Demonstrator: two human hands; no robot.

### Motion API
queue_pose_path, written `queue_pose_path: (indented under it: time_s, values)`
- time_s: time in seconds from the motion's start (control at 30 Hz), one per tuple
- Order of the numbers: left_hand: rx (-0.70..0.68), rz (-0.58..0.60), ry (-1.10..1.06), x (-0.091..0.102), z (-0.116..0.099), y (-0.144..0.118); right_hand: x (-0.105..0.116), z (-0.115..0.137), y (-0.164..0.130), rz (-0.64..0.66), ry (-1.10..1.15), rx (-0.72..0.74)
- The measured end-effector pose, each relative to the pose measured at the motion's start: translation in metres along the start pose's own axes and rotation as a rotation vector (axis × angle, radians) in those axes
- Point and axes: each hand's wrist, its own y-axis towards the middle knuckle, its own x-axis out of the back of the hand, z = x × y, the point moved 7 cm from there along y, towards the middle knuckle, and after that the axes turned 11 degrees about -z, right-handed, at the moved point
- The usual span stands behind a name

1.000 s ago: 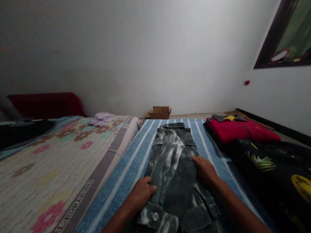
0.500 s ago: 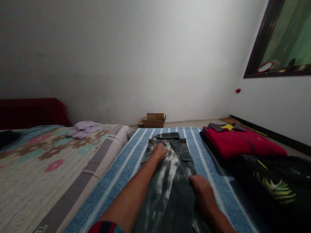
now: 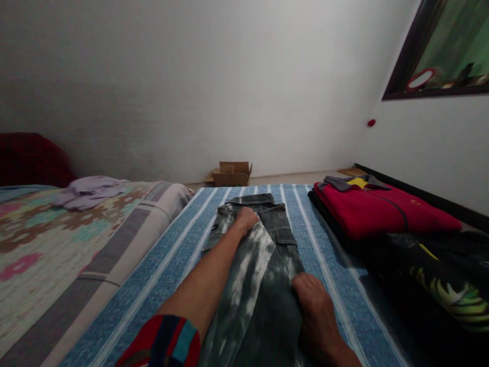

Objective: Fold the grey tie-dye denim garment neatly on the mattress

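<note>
Your left hand (image 3: pixel 246 218) rests palm down, fingers loosely curled, on the far end of the grey trousers (image 3: pixel 263 265), while your right hand (image 3: pixel 311 306) presses flat and spread on their near part. The trousers lie on the blue striped sheet (image 3: pixel 179 255), long axis pointing straight away from you toward the wall.

Home bedroom: mattresses (image 3: pixel 126 244), folded clothes (image 3: pixel 382 211)

Trousers (image 3: pixel 263 250): on the sheet (image 3: pixel 171 265), lengthwise before me.
My left hand (image 3: pixel 246 219): on their far end.
My right hand (image 3: pixel 311 306): on their near part.
Folded clothes (image 3: pixel 382 214): right of trousers.
Box (image 3: pixel 231 174): behind, by the wall.
Quilt (image 3: pixel 57 229): left.
</note>
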Motion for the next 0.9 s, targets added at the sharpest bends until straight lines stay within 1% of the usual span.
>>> queue_pose_path:
  time_s: [0.1, 0.17, 0.3, 0.4, 0.5, 0.6, 0.67, 0.77, 0.83, 0.9]
  values:
    - [-0.124, -0.084, 0.306, 0.002, 0.004, -0.003, 0.002, 0.003, 0.000, 0.017, -0.008, 0.026]
    - [-0.206, -0.150, 0.458, 0.004, 0.004, -0.005, 0.005, 0.003, -0.001, 0.016, -0.031, 0.017]
    - [-0.334, -0.250, 0.665, 0.004, -0.005, -0.010, 0.011, 0.002, -0.004, -0.004, -0.113, -0.001]
    - [-0.384, -0.272, 0.771, 0.000, -0.011, -0.017, 0.014, 0.002, -0.006, -0.036, -0.145, 0.012]
    - [-0.406, -0.262, 0.859, -0.005, -0.013, -0.024, 0.015, 0.000, -0.008, -0.063, -0.149, -0.014]
    - [-0.435, -0.224, 0.936, -0.011, -0.014, -0.030, 0.014, -0.004, -0.010, -0.054, -0.162, -0.065]
    - [-0.463, -0.194, 0.976, -0.016, -0.016, -0.035, 0.014, -0.005, -0.010, -0.017, -0.164, -0.077]
    - [-0.515, -0.157, 1.010, -0.022, -0.025, -0.047, 0.013, -0.007, -0.009, 0.077, -0.163, -0.067]
    - [-0.572, -0.132, 1.022, -0.023, -0.034, -0.060, 0.013, -0.010, -0.008, 0.141, -0.152, -0.067]
    - [-0.648, -0.085, 1.027, -0.023, -0.041, -0.079, 0.013, -0.013, -0.007, 0.186, -0.131, -0.073]
